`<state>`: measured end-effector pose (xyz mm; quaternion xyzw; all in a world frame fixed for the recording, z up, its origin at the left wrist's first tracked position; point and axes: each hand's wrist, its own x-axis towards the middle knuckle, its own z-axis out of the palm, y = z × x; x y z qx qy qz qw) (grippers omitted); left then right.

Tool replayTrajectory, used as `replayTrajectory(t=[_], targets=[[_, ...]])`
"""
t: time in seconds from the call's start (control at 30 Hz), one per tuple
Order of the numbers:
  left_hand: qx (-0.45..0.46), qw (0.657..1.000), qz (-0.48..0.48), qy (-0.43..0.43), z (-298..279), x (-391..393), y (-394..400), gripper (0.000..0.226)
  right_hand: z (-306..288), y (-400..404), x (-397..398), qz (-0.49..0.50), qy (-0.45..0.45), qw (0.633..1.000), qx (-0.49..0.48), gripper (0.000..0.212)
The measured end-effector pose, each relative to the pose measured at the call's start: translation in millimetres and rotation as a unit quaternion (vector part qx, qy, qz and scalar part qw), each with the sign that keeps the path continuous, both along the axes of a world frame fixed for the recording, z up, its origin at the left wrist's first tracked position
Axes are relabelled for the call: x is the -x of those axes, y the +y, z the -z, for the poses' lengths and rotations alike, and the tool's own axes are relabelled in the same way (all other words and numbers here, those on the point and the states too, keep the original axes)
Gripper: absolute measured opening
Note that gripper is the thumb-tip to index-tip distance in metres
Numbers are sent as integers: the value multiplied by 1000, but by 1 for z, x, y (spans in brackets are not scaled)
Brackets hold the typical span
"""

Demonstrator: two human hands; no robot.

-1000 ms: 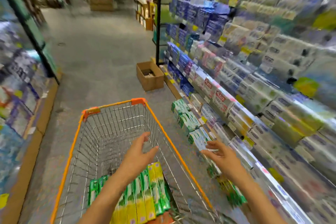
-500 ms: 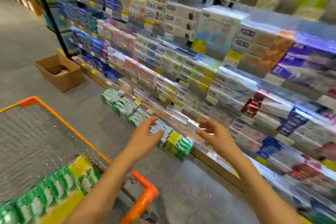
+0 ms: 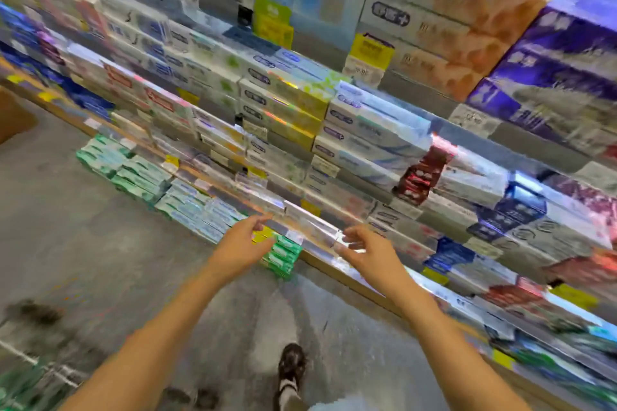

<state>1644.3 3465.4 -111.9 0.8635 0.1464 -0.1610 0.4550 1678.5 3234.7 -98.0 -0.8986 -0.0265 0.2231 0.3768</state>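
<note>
Shelves [image 3: 300, 213] of toothpaste line the aisle as I reach low, left hand [image 3: 238, 245] and right hand [image 3: 370, 252] empty, fingers loosely spread, either side of the green boxes [image 3: 282, 255] stacked on the floor [image 3: 100, 243], which I judge I must next grip.

Shelving [image 3: 300, 210] stacked with boxed goods: orange-and-white cartons [image 3: 467, 10] at upper right, purple cartons [image 3: 551, 77] beside them. Yellow price tags [image 3: 372, 47] hang on shelf edges. A shoe [image 3: 292, 367] stands on the grey floor [image 3: 83, 243].
</note>
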Motion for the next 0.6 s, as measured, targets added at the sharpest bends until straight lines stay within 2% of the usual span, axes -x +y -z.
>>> replayTrajectory(t=[0.07, 0.1, 0.23, 0.4, 0.5, 0.6], targets=[[-25, 1000, 8, 9, 14, -25, 7, 69, 17, 5, -22, -6, 23, 1000, 0, 40], [-37, 999, 17, 16, 24, -39, 12, 70, 28, 9, -33, -5, 31, 999, 3, 41], [-76, 993, 72, 48, 85, -90, 33, 48, 84, 24, -69, -22, 62, 997, 39, 41], [-109, 976, 168, 84, 200, -138, 44, 65, 172, 36, -97, -16, 110, 991, 69, 39], [-179, 940, 270, 107, 275, -155, 49, 76, 230, 42, -116, -17, 112, 988, 102, 40], [-272, 895, 345, 71, 340, -168, 57, 81, 302, 57, -136, 1, 92, 991, 101, 43]])
